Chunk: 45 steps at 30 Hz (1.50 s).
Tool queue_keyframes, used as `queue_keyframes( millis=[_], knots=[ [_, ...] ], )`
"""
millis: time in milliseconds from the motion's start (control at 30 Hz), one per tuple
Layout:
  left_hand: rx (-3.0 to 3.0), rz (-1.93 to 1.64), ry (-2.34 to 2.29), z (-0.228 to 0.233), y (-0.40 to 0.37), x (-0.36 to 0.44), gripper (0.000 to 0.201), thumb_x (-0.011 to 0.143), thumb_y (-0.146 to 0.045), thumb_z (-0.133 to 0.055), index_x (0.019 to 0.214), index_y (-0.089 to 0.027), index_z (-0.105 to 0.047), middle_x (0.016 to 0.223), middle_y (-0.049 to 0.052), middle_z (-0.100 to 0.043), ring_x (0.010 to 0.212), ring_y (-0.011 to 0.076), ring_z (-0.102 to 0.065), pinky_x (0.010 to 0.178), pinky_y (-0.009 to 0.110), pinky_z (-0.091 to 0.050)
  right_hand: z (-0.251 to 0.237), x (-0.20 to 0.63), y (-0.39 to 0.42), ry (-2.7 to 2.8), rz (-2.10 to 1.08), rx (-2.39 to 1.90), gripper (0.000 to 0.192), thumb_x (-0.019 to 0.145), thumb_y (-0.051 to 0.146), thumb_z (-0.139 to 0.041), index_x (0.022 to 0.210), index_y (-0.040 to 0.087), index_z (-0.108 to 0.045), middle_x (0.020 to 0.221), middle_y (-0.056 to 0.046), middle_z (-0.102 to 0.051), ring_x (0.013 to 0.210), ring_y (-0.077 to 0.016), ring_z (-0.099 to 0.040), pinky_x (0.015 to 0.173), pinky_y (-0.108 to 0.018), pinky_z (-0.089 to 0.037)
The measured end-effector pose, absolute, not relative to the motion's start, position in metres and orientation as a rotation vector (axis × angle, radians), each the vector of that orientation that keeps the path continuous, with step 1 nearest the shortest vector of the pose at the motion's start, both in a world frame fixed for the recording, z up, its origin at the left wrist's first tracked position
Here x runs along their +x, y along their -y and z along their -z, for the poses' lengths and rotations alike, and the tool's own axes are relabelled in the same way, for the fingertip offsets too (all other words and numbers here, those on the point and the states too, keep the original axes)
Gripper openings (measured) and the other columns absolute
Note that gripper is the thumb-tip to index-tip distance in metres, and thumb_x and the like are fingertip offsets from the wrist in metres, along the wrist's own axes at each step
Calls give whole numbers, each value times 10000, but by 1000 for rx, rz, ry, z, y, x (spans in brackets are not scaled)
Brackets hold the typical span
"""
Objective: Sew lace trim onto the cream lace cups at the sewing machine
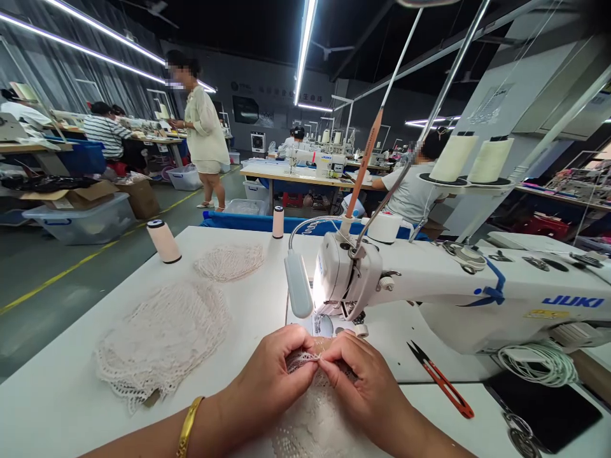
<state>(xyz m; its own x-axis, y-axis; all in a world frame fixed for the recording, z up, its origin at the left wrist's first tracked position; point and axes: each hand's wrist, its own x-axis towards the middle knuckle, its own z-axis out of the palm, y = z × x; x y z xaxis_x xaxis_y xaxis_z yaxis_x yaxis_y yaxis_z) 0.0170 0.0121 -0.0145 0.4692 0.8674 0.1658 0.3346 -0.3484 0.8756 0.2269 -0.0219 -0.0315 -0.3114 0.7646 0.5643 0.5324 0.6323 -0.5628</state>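
My left hand (pixel 273 375) and my right hand (pixel 365 376) meet at the fingertips, both pinching the edge of a cream lace piece (pixel 312 416) that lies on the white table (pixel 52 407) under them. A gold bangle sits on my left wrist. The pinched edge is just in front of the needle area (pixel 329 323) of a white JUKI sewing machine (pixel 458 299), whose small lamp (pixel 298 284) lights that spot.
Two stacks of lace pieces (pixel 162 337) (pixel 230 261) lie to the left. Thread spools (pixel 163 240) (pixel 277 222) stand at the far edge. Red thread snips (pixel 442 380) lie right of my hands, scissors (pixel 520 432) and a white cord coil (pixel 539 364) beyond. Other people work at further tables.
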Motion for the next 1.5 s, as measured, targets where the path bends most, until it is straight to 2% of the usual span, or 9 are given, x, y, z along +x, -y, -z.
queue_keyframes(
  millis=[133,300,467,567,733,1000,1133,1333,1500],
  knots=[
    [1865,-840,-964,18,-12,17,102,841,-327,-629,799,-237,-605,906,33,-737,875,226,-674,801,345,-535,31,227,22,1983,-352,-1000,153,1056,183,-566,928,258,-602,841,36,-688,765,-157,-645,716,-266,-459],
    [1818,-841,-1011,18,-10,19,89,819,-314,-621,815,-234,-583,812,-3,-695,774,196,-621,720,313,-486,30,225,23,1963,-367,-1006,157,1053,192,-582,914,260,-605,840,46,-686,760,-147,-644,710,-256,-462],
    [1762,-821,-994,13,-10,19,186,817,-296,-628,969,-229,-712,916,4,-746,859,212,-666,793,326,-504,30,223,23,1954,-360,-1022,158,1053,187,-570,922,264,-612,860,46,-697,775,-147,-657,710,-252,-476],
    [1751,-813,-965,14,-11,18,145,843,-307,-644,923,-225,-732,963,17,-769,918,226,-690,831,333,-508,29,223,23,1949,-333,-1017,160,1052,185,-574,917,265,-606,845,49,-692,760,-148,-650,696,-252,-470],
    [1779,-885,-989,19,-13,18,110,847,-322,-661,815,-218,-673,819,-12,-681,776,186,-602,725,302,-456,29,224,23,1950,-311,-1022,160,1056,182,-573,921,266,-592,834,48,-687,764,-157,-648,689,-255,-466],
    [1723,-705,-1023,5,-9,16,142,838,-346,-648,834,-210,-605,732,-48,-561,706,158,-476,652,283,-365,29,227,23,1992,-347,-948,148,1067,166,-552,1003,276,-628,884,34,-660,764,-146,-619,706,-240,-492],
    [1705,-762,-913,2,-7,16,151,861,-316,-649,958,-207,-688,878,-9,-698,843,193,-625,774,307,-472,25,230,22,2036,-261,-802,187,1054,113,-566,1082,289,-622,937,24,-685,814,-143,-652,743,-226,-516],
    [1778,-799,-873,-4,-1,13,151,904,-323,-678,886,-197,-759,903,27,-772,890,215,-685,821,320,-508,16,232,24,2096,-169,-724,308,1059,78,-545,1221,328,-623,937,11,-688,804,-153,-658,734,-234,-531],
    [1546,-556,-821,-33,25,8,145,849,-322,-764,858,-181,-733,892,5,-714,871,184,-624,767,277,-465,-2,232,57,2094,-410,-769,135,1072,181,-583,1029,309,-590,805,43,-634,666,-142,-596,628,-241,-454]
  ],
)
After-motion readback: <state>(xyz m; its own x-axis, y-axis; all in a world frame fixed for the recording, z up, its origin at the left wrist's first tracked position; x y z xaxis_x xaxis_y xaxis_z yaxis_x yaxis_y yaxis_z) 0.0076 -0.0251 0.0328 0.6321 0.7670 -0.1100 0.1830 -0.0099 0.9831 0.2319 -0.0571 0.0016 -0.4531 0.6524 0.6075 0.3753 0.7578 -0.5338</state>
